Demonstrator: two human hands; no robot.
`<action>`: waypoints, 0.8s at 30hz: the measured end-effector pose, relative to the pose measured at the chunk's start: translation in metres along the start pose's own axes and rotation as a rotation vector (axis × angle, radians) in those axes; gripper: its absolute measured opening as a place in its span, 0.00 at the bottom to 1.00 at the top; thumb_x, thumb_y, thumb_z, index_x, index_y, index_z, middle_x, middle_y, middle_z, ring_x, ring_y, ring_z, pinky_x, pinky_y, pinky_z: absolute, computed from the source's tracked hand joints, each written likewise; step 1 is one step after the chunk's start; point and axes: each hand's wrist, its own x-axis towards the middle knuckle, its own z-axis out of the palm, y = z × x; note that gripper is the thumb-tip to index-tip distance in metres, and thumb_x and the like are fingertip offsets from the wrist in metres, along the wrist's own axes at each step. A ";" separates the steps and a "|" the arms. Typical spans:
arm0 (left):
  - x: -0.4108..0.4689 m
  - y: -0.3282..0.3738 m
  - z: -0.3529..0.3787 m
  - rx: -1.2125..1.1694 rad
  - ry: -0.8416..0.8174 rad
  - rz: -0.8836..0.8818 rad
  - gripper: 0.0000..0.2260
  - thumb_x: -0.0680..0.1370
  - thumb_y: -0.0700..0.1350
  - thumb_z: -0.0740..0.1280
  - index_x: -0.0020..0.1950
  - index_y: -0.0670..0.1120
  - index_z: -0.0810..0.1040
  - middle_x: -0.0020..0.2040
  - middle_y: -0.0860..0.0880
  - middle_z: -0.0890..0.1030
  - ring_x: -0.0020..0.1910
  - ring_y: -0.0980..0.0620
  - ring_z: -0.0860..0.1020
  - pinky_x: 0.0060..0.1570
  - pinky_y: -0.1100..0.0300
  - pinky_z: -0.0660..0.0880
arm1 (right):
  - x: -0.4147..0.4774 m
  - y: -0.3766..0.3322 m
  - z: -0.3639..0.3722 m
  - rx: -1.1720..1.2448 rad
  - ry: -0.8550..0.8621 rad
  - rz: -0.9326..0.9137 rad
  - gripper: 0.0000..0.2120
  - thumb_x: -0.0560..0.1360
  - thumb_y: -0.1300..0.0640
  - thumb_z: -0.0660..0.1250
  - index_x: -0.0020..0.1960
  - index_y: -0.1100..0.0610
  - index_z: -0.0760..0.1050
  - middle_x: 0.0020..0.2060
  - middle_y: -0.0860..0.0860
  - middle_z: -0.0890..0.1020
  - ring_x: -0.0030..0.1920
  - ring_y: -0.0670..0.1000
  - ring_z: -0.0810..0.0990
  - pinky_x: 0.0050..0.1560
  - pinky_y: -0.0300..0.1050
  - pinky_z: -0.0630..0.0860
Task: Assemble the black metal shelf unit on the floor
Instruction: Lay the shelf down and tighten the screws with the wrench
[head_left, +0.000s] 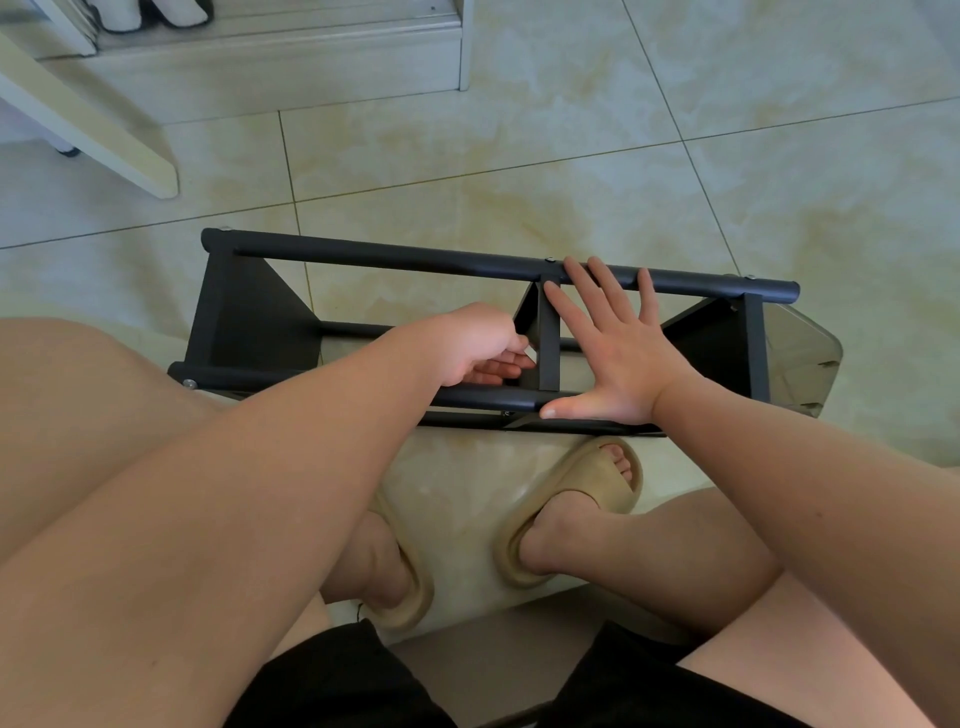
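The shelf unit (249, 317) lies on its side on the floor (571, 171). Between the far rail (389, 254) and the near rail (493, 399), upright panels divide two open bays. The left bay admits entry from above; the left hand (478, 348) occupies its right end, beside the middle panel (548, 338). The right hand (618, 353) lies flat across the right bay, spanning both rails. Open floor lies beyond the far rail. Obstacles: slippers (587, 499) on the near side, and a translucent plastic object (810, 358) at the right end.
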 end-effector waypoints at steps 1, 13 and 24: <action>0.000 0.000 0.000 0.011 0.003 0.005 0.06 0.83 0.44 0.62 0.48 0.46 0.77 0.31 0.54 0.84 0.39 0.56 0.81 0.37 0.61 0.76 | 0.000 0.000 0.000 0.001 0.000 0.001 0.62 0.62 0.13 0.42 0.83 0.51 0.39 0.82 0.55 0.39 0.81 0.58 0.37 0.75 0.72 0.37; -0.001 -0.003 -0.008 0.106 -0.024 0.064 0.07 0.84 0.42 0.62 0.48 0.47 0.77 0.34 0.53 0.85 0.42 0.55 0.81 0.45 0.60 0.78 | 0.001 0.000 0.002 -0.013 0.003 0.002 0.61 0.63 0.13 0.43 0.83 0.51 0.39 0.82 0.55 0.39 0.81 0.59 0.37 0.75 0.73 0.38; -0.004 -0.006 -0.017 0.322 -0.080 0.129 0.08 0.83 0.39 0.63 0.47 0.47 0.79 0.37 0.55 0.85 0.44 0.55 0.82 0.60 0.53 0.76 | 0.001 0.000 0.000 -0.013 -0.011 0.010 0.61 0.63 0.13 0.44 0.83 0.51 0.38 0.82 0.55 0.39 0.81 0.58 0.36 0.75 0.73 0.37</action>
